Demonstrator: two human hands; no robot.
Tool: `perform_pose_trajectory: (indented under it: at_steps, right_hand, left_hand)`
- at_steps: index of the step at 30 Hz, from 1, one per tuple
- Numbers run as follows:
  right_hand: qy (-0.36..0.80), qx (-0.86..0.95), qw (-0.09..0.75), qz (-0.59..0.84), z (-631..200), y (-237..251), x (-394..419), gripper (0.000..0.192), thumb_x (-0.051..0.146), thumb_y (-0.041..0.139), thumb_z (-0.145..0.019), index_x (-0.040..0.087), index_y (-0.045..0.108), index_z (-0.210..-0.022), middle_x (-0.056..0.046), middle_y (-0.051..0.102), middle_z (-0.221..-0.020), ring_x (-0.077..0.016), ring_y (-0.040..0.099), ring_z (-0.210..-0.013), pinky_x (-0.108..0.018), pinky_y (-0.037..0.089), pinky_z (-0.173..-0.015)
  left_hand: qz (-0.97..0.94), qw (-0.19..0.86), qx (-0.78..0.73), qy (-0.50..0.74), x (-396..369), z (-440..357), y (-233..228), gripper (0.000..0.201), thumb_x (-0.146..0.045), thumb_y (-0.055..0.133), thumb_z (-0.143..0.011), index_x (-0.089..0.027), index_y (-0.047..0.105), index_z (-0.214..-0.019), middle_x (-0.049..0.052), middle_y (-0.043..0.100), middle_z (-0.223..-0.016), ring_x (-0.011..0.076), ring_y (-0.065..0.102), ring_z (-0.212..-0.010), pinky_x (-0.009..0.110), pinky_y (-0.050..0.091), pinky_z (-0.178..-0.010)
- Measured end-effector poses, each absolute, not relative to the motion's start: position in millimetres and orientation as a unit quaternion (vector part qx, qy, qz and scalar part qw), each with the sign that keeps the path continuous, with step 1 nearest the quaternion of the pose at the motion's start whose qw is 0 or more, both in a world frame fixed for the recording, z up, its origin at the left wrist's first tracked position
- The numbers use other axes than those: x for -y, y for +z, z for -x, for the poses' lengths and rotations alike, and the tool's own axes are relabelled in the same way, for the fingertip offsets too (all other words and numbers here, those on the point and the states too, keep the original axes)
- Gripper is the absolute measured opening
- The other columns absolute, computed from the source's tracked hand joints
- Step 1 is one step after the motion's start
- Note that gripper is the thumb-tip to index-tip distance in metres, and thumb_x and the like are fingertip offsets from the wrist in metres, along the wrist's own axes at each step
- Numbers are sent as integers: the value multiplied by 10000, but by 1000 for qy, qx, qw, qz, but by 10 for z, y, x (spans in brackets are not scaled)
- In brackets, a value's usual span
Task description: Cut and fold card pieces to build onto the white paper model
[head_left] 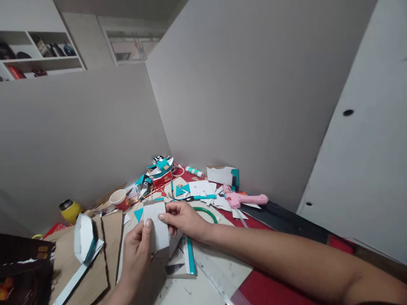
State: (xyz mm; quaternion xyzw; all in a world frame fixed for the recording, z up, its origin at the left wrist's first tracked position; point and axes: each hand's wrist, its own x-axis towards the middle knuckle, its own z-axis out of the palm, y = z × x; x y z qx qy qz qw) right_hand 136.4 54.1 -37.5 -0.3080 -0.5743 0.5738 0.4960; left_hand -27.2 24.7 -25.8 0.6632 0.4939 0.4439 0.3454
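I record two hands at lower centre of the frame, both clamped on one piece of white card (155, 226): the left hand (136, 250) pinches its lower edge with the thumb on top, and the right hand (181, 218) grips its right edge between thumb and fingers. The card is held just above the desk (273, 284). Counted around it: one pink glue gun (244, 199) right of centre, one glue stick (194, 171) above it, one paper cup (120, 199) and one yellow bottle (70, 210) at left, one green ring (208, 213) partly behind the right hand. Teal and white offcuts are too many to count. The desk surface is red, littered, with brown cardboard (108, 250) at lower left. Plain grey partitions enclose it; a shelf (41, 59) sits at upper left.
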Motion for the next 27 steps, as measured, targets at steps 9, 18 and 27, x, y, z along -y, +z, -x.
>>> perform_pose_trajectory:
  at_steps: [9,18,27]
  right_hand:
    - [520,615,483,343,-1340,-360,-364,428,566,595,-777,203,450,-605,72,461,-417,-79,453,-368,-186,347,-386]
    - [562,592,487,311,-1366,-429,-451,421,549,650,-751,196,461,-621,79,481,-404,-79,449,-342,-171,320,-346]
    - [501,638,472,344,-1342,-433,-353,323,335,582,-801,207,386,-580,96,391,-418,-66,434,-358,-166,287,-351]
  left_hand:
    - [-722,102,-512,453,-156,250,-293,391,-368,468,-869,-206,429,-515,-42,329,-489,110,330,-464,247,277,-480]
    - [-620,403,-499,452,-219,243,-257,389,-526,552,-819,-153,636,-749,6,555,-598,125,430,-522,207,352,-443]
    - [-726,81,-480,485,-167,243,-313,338,-278,561,-815,-179,490,-500,-55,345,-464,83,323,-437,209,285,-470]
